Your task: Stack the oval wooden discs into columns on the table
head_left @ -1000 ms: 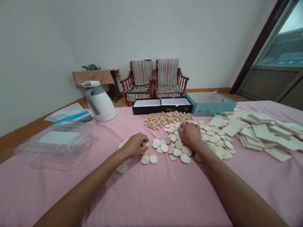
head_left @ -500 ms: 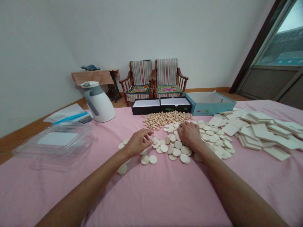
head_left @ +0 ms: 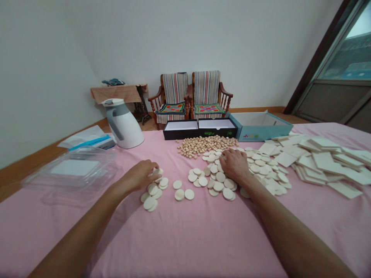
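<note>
The sheet (head_left: 185, 239) in front of you is pink, and the round discs (head_left: 218, 177) and square tiles (head_left: 321, 164) on it are pale cream, while the little pegs (head_left: 203, 146) are light tan. Farther off you see a black box (head_left: 181, 135), a blue-green box (head_left: 261, 133), a white jug (head_left: 127, 133) with a grey top, and two chairs (head_left: 204, 87) with red, blue and cream stripes and bright, many-coloured seat pads (head_left: 209, 109).
</note>
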Demonstrator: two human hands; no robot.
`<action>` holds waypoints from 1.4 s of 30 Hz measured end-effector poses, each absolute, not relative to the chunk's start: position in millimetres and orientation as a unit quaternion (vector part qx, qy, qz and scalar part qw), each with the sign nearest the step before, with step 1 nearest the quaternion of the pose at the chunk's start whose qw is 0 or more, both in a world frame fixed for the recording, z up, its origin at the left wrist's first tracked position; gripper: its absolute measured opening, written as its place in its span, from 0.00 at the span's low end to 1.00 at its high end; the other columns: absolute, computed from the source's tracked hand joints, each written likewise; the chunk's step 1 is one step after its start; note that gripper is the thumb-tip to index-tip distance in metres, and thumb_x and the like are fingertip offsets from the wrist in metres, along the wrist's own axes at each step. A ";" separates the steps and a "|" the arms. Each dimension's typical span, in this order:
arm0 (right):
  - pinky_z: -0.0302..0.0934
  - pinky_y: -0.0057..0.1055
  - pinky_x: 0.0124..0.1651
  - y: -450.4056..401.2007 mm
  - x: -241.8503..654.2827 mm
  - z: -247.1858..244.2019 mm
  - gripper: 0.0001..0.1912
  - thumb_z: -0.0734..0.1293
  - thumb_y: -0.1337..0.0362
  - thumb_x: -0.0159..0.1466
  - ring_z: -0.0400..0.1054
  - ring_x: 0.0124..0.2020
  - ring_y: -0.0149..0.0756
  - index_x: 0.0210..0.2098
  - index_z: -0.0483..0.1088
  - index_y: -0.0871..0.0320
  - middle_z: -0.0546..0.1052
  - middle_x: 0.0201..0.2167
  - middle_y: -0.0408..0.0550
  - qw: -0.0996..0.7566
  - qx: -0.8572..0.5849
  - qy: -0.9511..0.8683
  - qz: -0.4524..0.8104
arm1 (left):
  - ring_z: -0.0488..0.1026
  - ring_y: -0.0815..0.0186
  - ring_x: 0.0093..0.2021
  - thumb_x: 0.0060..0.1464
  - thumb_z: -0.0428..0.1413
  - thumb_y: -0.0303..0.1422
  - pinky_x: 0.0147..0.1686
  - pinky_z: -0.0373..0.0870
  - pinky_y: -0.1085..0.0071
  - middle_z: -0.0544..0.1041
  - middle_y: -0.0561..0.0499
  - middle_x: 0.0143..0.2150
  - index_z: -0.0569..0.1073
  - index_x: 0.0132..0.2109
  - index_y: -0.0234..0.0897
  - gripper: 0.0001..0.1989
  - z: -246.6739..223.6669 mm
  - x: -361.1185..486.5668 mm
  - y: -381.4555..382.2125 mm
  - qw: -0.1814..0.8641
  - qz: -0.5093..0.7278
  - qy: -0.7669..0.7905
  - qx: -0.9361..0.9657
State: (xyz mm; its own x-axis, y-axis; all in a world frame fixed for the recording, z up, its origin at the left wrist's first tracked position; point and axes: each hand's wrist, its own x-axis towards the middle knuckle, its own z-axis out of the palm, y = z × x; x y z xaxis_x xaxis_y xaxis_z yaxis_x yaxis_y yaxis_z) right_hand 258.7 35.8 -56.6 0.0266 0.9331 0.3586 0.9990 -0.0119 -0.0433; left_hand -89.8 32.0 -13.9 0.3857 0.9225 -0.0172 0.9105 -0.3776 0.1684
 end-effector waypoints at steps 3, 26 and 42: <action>0.47 0.39 0.48 35.5 258.2 -56.2 0.17 0.55 0.58 0.65 0.63 0.46 0.45 0.43 0.70 0.60 0.74 0.43 0.55 0.143 -0.703 -0.688 -0.112 | 0.73 0.59 0.36 0.47 0.56 0.44 0.33 0.65 0.70 0.75 0.45 0.39 0.72 0.48 0.36 0.23 -14.4 -96.0 27.1 0.092 0.006 0.564 0.820; 0.47 0.39 0.47 35.4 257.8 -54.8 0.17 0.55 0.59 0.65 0.64 0.46 0.45 0.43 0.70 0.60 0.74 0.43 0.56 0.142 -0.705 -0.686 -0.110 | 0.69 0.67 0.30 0.45 0.53 0.32 0.31 0.64 0.73 0.72 0.51 0.32 0.71 0.30 0.36 0.04 -22.3 -93.4 22.5 0.134 0.084 0.486 0.860; 0.47 0.39 0.48 35.3 257.8 -54.6 0.17 0.55 0.58 0.66 0.63 0.46 0.45 0.43 0.70 0.60 0.74 0.43 0.55 0.149 -0.700 -0.689 -0.113 | 0.74 0.66 0.35 0.52 0.49 0.35 0.35 0.70 0.71 0.77 0.45 0.40 0.70 0.44 0.33 0.15 -15.6 -32.8 89.7 0.152 0.251 0.537 0.791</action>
State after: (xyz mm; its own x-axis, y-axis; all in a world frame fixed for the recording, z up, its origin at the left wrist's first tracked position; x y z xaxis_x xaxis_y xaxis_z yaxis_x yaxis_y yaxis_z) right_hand 257.8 35.3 -54.6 0.0249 0.9312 0.3637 0.9986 -0.0059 -0.0533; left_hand -32.8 89.7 -15.6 0.2976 0.9253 0.2350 0.7727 -0.3780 0.5099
